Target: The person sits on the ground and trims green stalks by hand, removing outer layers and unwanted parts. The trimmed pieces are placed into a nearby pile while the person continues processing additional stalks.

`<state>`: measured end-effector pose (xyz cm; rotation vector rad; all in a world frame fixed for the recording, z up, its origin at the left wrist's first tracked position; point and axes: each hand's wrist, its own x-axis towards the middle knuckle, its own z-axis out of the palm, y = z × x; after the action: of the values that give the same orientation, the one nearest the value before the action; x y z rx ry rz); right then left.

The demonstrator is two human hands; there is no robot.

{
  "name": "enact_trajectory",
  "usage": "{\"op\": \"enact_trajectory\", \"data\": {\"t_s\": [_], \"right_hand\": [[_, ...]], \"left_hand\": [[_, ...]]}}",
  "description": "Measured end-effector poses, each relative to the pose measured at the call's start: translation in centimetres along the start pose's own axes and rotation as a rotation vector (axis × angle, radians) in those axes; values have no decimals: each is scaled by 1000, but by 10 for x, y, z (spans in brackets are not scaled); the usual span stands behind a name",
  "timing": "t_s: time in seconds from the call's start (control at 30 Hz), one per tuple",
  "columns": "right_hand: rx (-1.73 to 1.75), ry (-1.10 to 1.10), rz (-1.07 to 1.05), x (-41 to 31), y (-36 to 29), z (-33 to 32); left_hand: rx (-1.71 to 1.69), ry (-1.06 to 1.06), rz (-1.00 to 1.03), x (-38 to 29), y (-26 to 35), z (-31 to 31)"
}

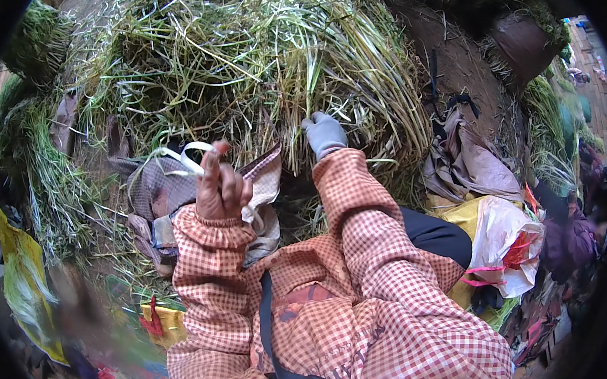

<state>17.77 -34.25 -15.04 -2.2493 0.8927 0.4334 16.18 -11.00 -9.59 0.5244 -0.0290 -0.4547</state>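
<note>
My bare left hand is raised at the near edge of a large heap of green plant stalks. A thin white strip loops up from between its thumb and forefinger. My right hand, in a grey glove, is at the heap's near side. Its fingertips close on the lower ends of a few pale stalks, though part of this grip is hidden. Below my left hand lies bunched checked cloth, with a paler cloth flap beside it.
Bundled greens stand at the left, near a yellow sack. To the right are a crumpled brownish cloth and a white plastic bag with red inside. A person in purple is at the far right. Bare soil shows behind.
</note>
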Motion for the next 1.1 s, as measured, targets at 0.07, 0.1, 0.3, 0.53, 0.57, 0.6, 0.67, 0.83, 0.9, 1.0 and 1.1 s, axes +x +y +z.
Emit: {"op": "enact_trajectory", "data": {"t_s": [0.07, 0.1, 0.3, 0.53, 0.57, 0.6, 0.67, 0.83, 0.9, 1.0, 1.1], "right_hand": [[147, -47, 8, -24, 8, -12], [162, -170, -19, -42, 16, -20], [356, -313, -205, -159, 48, -21], [969, -219, -80, -165, 44, -21], [1046, -213, -69, -163, 44, -21], [1009, -190, -2, -162, 44, -21], [818, -127, -44, -164, 48, -17], [178, 28, -319, -193, 75, -6], [-57, -99, -273, -211, 90, -9], [-298, -393, -221, -238, 106, -19], [-236, -271, -177, -232, 102, -31]], "left_hand": [[6, 71, -26, 12, 0, 8], [20, 77, -81, 21, -1, 11], [325, 358, -633, 36, -50, 16], [384, 253, -610, 4, -76, 31], [381, 302, -569, 5, -74, 35], [406, 352, -503, 7, -70, 37], [350, 341, -447, 9, -68, 41], [411, 412, -374, 8, -70, 45], [468, 560, -339, 9, -66, 43], [369, 546, -129, 19, -50, 37], [331, 438, -125, 20, -44, 36]]}}
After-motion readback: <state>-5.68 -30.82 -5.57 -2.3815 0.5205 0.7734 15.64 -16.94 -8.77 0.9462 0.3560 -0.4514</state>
